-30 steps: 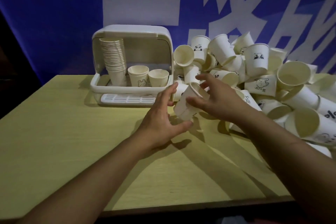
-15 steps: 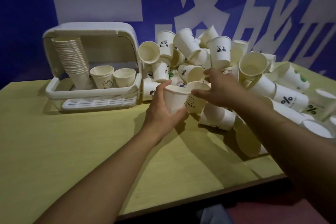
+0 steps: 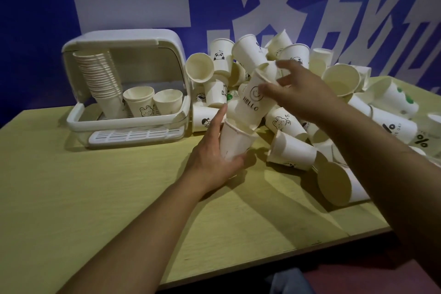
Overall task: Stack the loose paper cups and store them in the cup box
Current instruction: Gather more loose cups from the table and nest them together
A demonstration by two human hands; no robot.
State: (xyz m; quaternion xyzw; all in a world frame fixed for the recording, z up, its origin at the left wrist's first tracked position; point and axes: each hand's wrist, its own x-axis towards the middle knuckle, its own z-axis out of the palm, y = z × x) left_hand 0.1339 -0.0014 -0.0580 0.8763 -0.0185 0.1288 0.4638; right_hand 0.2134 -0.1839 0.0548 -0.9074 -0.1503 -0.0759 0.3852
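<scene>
While the left hand (image 3: 212, 160) clasps a plain cup (image 3: 235, 142), the right hand's (image 3: 300, 93) grip pinches the HELLO cup (image 3: 253, 102) into it.

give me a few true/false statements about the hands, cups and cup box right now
1. The left hand holds a cup upright by its side. True.
2. The right hand is lowering the HELLO cup into that cup. True; its base sits at the held cup's mouth.
3. The cup box is shut. False; its lid is flipped up and the front is open.
4. The box holds no cups yet. False; a tall stack leans at its left, with two short ones beside it.
5. The loose cups lie left of the box. False; the pile is to its right.
</scene>
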